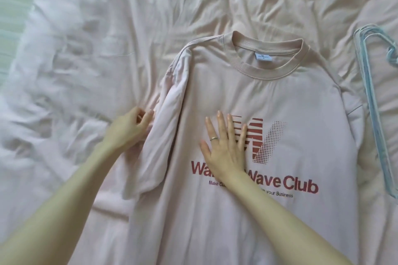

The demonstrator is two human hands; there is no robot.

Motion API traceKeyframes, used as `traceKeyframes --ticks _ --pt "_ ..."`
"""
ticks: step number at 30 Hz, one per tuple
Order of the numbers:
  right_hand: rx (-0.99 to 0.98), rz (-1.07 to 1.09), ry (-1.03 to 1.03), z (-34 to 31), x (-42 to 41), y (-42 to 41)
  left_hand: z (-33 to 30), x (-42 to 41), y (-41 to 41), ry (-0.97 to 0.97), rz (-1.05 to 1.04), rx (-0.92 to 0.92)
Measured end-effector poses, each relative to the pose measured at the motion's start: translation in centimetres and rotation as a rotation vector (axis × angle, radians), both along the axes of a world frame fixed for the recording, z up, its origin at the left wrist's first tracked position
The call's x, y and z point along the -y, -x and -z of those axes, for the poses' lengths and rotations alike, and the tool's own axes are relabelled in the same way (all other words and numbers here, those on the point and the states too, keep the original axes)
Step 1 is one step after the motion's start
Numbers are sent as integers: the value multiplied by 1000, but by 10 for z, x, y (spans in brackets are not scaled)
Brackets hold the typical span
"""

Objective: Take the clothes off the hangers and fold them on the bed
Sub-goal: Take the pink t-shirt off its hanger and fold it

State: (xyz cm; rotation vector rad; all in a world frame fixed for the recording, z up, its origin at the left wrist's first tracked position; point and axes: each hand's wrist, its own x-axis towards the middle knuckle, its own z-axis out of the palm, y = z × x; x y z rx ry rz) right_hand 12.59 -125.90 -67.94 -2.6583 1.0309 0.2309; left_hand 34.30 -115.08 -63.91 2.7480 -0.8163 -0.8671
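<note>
Head view: rumpled pale pink bed (107,38) beneath both hands; pink T-shirt (269,97) front-up on it, right hand (224,146) pressed flat on its red print, fingers spread; left hand (127,129) pinches its sleeve; blue hangers (374,114) well right of that flat hand.

Left hand (129,128) curled, pinching; right hand (224,146) flat, fingers spread.

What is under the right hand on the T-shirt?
The right hand lies flat on the T-shirt, covering part of the red logo and the middle of the "Wave Club" lettering. The hidden letters cannot be read.
</note>
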Motion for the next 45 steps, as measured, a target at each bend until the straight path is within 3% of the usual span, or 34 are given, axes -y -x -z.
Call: traceKeyframes --ticks 4,7,11,14,16,18,22,24,26,29,35,41,45 --pt "-201 -31 -63 -1 1 -3 -1 -38 3 147 14 -216" --pt "-246 -11 -52 -6 -2 -7 -2 -43 4 370 -74 -228" --pt "-310 10 -81 -16 -1 -12 -12 -40 -11 634 -339 -212" --pt "-325 22 -93 -21 0 -16 -24 -48 -52 833 -670 -127" --pt "-334 40 -112 -22 -1 -18 -27 -56 -85 846 -854 -71" --pt "-332 59 -119 -24 -2 -19 -24 -61 -107 788 -920 -137" --pt "-155 255 -198 -27 -6 -29 -10 -68 -102 702 -888 -472" --pt "-25 421 -254 -31 -7 -44 -4 -75 -100 725 -733 -438" --pt "18 462 -253 -36 -9 -61 -2 -74 -108 644 -478 -284" --pt "32 320 -196 -40 -19 -82 -7 -61 -121 510 -313 -93" --pt "209 -26 -68 -32 -58 -125 -11 -42 -142 419 -325 49" --pt "336 -431 183 -23 -92 -146 -9 -41 -162 554 -494 -54" --pt "221 -588 216 -19 -119 -163 -6 -59 -164 665 -615 -335"
